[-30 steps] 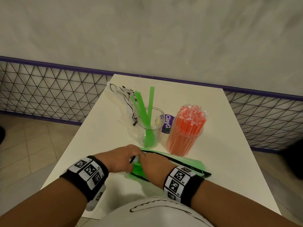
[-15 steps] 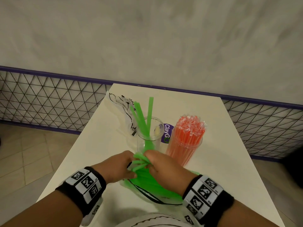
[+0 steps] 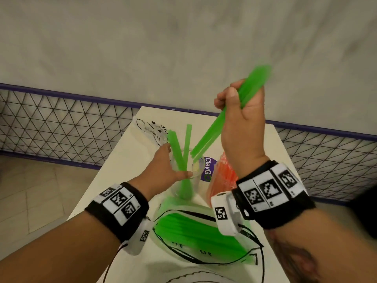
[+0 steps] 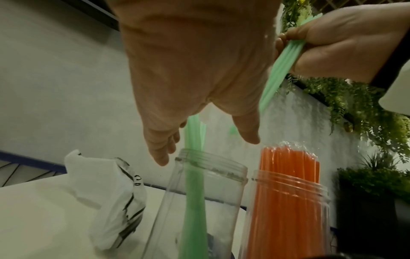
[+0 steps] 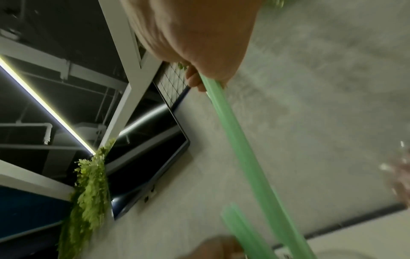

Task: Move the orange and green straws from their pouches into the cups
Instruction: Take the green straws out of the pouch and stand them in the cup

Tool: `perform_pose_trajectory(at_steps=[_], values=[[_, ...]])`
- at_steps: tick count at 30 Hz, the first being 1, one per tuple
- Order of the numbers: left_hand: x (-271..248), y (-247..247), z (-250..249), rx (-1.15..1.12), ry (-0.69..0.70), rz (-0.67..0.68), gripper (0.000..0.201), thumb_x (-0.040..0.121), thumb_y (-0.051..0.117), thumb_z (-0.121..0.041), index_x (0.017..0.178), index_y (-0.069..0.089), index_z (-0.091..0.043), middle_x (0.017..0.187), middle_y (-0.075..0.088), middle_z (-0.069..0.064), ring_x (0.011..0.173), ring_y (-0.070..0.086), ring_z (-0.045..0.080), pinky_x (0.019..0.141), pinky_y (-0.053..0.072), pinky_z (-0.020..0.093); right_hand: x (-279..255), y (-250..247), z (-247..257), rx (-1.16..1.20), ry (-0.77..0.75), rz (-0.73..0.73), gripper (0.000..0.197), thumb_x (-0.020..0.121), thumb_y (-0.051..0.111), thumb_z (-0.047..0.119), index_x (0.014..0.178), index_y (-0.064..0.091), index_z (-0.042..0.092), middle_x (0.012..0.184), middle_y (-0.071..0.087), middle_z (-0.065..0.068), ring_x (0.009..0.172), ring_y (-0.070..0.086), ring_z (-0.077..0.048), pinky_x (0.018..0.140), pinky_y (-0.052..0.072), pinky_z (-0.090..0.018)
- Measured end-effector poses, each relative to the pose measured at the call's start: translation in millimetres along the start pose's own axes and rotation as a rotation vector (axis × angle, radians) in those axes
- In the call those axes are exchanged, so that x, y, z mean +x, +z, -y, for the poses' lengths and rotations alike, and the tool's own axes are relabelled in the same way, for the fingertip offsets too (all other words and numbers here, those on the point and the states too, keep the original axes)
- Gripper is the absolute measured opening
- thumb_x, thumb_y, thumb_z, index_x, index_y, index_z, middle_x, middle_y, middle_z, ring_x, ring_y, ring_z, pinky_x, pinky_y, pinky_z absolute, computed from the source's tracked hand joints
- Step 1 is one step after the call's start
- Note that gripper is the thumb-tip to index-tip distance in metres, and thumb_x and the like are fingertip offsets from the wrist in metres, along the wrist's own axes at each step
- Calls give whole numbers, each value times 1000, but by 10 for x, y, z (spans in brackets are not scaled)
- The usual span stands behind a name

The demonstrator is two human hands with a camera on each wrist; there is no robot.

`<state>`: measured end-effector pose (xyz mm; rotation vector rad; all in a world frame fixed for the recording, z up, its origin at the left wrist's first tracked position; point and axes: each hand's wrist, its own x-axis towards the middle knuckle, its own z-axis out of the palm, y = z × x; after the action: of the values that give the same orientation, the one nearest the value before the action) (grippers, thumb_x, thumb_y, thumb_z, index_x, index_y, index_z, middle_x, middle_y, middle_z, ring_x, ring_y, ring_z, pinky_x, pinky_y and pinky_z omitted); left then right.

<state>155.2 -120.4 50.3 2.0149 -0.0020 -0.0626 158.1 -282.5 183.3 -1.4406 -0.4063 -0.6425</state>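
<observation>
My right hand (image 3: 239,99) is raised above the table and grips a bundle of green straws (image 3: 210,135). Their lower ends hang over the rim of the clear cup (image 3: 183,193), which holds a few green straws (image 3: 179,152). My left hand (image 3: 173,162) is spread open at that cup's rim; in the left wrist view its fingers (image 4: 162,154) hover just above the rim (image 4: 210,168). To the right, a second cup (image 3: 222,178) is packed with orange straws (image 4: 288,175). The green straw pouch (image 3: 195,231) lies near me, still full.
An empty crumpled pouch (image 3: 151,131) lies left of and behind the cups on the white table (image 3: 126,170). A purple ClayGo sticker (image 3: 208,168) sits between the cups. Beyond the table's far edge run a wire mesh fence (image 3: 61,123) and a grey wall.
My right hand has pulled a bundle of green straws out of the pouch and lifted it above the cup. My left hand has let go of the pouch and moved forward to the cup's rim.
</observation>
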Motion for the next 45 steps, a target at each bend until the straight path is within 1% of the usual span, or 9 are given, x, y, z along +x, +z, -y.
perform_pose_trajectory(at_steps=[3, 9, 14, 19, 25, 28, 31, 35, 45], values=[[146, 99, -15, -74, -9, -5, 102, 53, 92, -41, 136, 35, -27, 133, 52, -6, 125, 53, 14, 108, 45, 43, -118, 164, -327, -156, -4, 12, 3, 100, 43, 21, 99, 46, 22, 90, 62, -1, 86, 64, -20, 83, 53, -38], [192, 274, 1, -109, 39, 39, 87, 70, 85, 2, 130, 27, -22, 113, 51, -12, 97, 53, -5, 70, 48, 9, -613, 122, -1045, -862, 243, 408, 34, 103, 39, 30, 117, 53, 3, 118, 49, -10, 116, 44, -25, 102, 37, -39], [240, 342, 77, -74, 83, -20, 63, 74, 78, -1, 122, 41, -19, 114, 57, 2, 106, 60, 19, 84, 53, 27, -679, 144, -1107, -868, 536, 468, 37, 102, 43, 23, 131, 43, 0, 134, 39, -14, 124, 43, -28, 99, 33, -29], [183, 301, 56, -132, 50, 5, 96, 55, 94, -16, 131, 35, -22, 125, 54, 0, 116, 58, 18, 96, 52, 37, -556, 142, -962, -676, 742, 311, 75, 97, 48, 7, 154, 0, 14, 156, 17, -11, 132, 41, -30, 94, 40, -31], [2, 12, 165, 44, -223, 75, 117, 64, 88, -48, 152, 15, -21, 156, 30, 5, 139, 38, 24, 112, 39, 46, -864, -27, -467, -689, 211, 369, 69, 90, 53, 9, 149, 20, 21, 148, 29, 0, 125, 40, -7, 101, 39, -21], [-173, -133, 341, 143, -280, 395, 116, 63, 87, -42, 153, 16, -23, 156, 31, 7, 137, 39, 24, 113, 37, 43, -1149, -188, -360, -645, -89, 636, 24, 89, 49, 14, 112, 54, 14, 99, 56, 3, 80, 51, -3, 70, 47, -20], [-287, -61, 437, 441, -228, 618, 115, 63, 91, -24, 152, 18, -29, 154, 32, 5, 134, 42, 23, 111, 42, 37, -1457, -232, -527, -753, 10, 1193, 17, 89, 51, 8, 94, 67, 11, 86, 67, -7, 73, 61, -25, 67, 51, -36], [-310, 89, 530, 679, -137, 720, 93, 69, 84, -16, 145, 34, -35, 157, 18, 2, 136, 37, 25, 109, 40, 31, -1732, -206, -869, -927, -48, 1444, 20, 87, 51, -2, 98, 68, 0, 91, 68, -19, 79, 65, -36, 71, 55, -44], [-414, 70, 663, 706, -159, 697, 95, 81, 72, -9, 156, 18, -30, 163, 8, -4, 145, 27, 20, 109, 32, 22, -1661, -344, -1101, -1206, 31, 1315, 42, 93, 58, 38, 120, 55, 7, 119, 52, -11, 111, 49, -28, 92, 42, -41]])
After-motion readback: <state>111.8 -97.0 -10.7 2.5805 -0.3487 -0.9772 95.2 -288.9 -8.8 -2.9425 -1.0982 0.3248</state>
